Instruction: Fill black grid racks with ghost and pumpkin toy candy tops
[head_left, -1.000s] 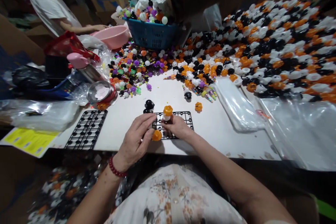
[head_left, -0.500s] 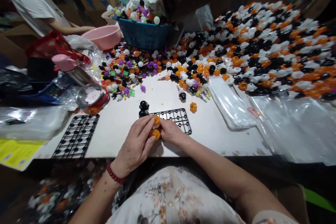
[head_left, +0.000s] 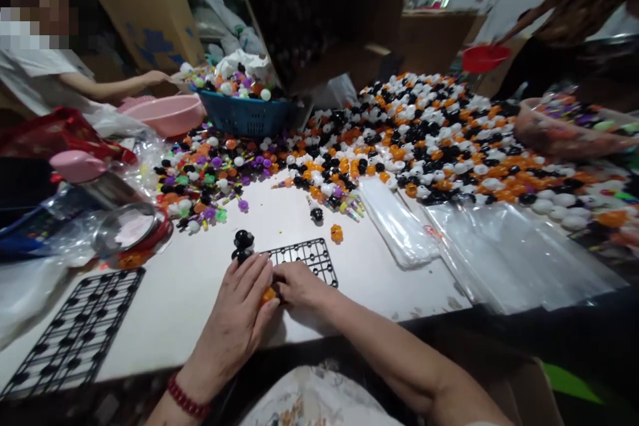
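Observation:
My left hand (head_left: 234, 309), with a red bead bracelet on its wrist, curves over a black plastic grid rack (head_left: 314, 254). Its thumb and fingers close around an orange pumpkin-like topper (head_left: 268, 295), most of which is hidden. Pressed up against the same spot, my right hand (head_left: 299, 286) has curled fingers whose tips do not show. Just beyond my left fingertips, glossy black round toppers (head_left: 243, 241) stand at the rack's left end. A lone orange pumpkin topper (head_left: 337, 233) and a black-headed piece (head_left: 316, 214) lie beyond the rack.
A second grid rack (head_left: 74, 333) lies at left, near a steel bowl (head_left: 124, 229). A large pile of toppers (head_left: 439, 140) spreads behind, beside a blue basket (head_left: 244, 113). Clear plastic bags (head_left: 399, 226) lie at right. Co-workers are at far left and far right.
The view has tilted up and turned right, bringing a second co-worker and a red basin into sight. My left hand now covers more of the orange pieces; only one still shows.

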The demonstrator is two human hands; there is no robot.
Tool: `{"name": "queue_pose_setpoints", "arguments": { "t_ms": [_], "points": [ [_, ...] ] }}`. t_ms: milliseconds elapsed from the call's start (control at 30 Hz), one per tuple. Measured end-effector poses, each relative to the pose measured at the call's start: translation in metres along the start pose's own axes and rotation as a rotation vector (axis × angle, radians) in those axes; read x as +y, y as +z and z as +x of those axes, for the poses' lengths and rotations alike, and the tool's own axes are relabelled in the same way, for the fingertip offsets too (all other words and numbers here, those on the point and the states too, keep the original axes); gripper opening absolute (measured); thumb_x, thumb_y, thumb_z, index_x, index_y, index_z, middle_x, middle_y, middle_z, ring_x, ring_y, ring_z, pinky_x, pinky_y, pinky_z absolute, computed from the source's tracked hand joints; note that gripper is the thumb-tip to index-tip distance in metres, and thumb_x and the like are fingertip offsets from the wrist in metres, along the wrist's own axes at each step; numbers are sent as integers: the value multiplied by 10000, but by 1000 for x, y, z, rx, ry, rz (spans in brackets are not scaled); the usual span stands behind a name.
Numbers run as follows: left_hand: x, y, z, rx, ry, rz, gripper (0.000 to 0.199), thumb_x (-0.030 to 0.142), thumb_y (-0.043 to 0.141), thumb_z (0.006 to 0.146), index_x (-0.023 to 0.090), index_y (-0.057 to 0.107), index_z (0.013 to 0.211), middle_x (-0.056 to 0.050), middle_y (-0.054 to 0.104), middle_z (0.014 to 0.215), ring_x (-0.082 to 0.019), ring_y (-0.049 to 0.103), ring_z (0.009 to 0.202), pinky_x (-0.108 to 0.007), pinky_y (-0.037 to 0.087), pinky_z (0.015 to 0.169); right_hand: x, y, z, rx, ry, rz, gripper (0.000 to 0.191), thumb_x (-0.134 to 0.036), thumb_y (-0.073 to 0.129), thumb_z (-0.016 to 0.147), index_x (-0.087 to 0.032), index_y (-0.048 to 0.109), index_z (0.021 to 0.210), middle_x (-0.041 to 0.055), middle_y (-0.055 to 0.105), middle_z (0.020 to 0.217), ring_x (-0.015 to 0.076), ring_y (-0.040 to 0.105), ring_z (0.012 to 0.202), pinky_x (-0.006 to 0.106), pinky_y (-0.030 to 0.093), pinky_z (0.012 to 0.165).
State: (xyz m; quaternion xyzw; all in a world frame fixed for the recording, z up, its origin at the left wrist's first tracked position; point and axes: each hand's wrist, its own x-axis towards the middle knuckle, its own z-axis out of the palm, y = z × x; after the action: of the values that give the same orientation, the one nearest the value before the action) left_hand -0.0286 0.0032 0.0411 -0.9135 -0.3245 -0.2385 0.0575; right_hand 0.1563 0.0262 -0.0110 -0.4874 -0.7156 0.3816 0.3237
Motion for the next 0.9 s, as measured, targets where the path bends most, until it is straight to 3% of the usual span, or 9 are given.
{"name": "queue_pose_setpoints", "arguments": {
  "t_ms": [100,200,267,333,467,600,767,900],
  "points": [
    [-3,2,-1,26,22,22,596,258,526,948,166,344,1508,-136,502,1474,-270,418,1399,-489,182,1232,16,-51,4,216,32,-72,101,-217,620,859,-222,690,932,31,702,958,182,627,892,285,476,817],
    [0,-3,2,37,3,33,587,277,516,958,163,344,1507,-138,494,1479,-261,428,1393,-483,122,1246,43,-111,7,517,204,-354,151,-188,548,894,-179,678,970,110,656,1036,227,598,963,355,458,894],
    [5,-6,6,52,-34,30,587,304,513,964,163,340,1507,-149,470,1495,-266,434,1388,-494,128,1242,64,-139,8,592,301,-490,182,-161,541,875,-160,663,1010,142,614,1093,248,577,976,388,445,905],
    [9,-7,10,71,-65,27,590,349,530,959,165,359,1493,-159,471,1490,-274,455,1371,-503,165,1231,81,-152,8,597,338,-540,190,-154,542,857,-160,655,1010,146,598,1098,257,568,956,408,440,895],
    [14,-4,14,63,-86,41,558,367,562,949,149,414,1440,-158,566,1388,-259,540,1279,-494,215,1212,90,-148,6,576,336,-494,138,-192,520,878,-185,658,879,115,639,967,236,574,853,374,444,821],
    [15,-4,14,34,-86,28,511,348,547,960,157,427,1418,-150,603,1338,-249,572,1232,-511,231,1200,70,-132,1,526,281,-330,247,-287,480,913,-212,660,761,54,668,791,201,600,770,299,442,727],
    [15,-8,11,-2,-106,-11,550,344,513,975,157,361,1470,-150,582,1363,-246,543,1262,-515,207,1209,37,-101,0,368,249,79,285,-409,486,897,-200,673,843,17,694,795,157,599,690,270,448,656],
    [17,-9,7,-4,-154,-83,540,338,341,1028,154,261,1529,-159,529,1419,-246,468,1339,-530,154,1221,22,-64,11,259,280,358,279,-418,667,754,-183,662,905,-4,667,760,136,554,639,252,432,600]
  ]
}}
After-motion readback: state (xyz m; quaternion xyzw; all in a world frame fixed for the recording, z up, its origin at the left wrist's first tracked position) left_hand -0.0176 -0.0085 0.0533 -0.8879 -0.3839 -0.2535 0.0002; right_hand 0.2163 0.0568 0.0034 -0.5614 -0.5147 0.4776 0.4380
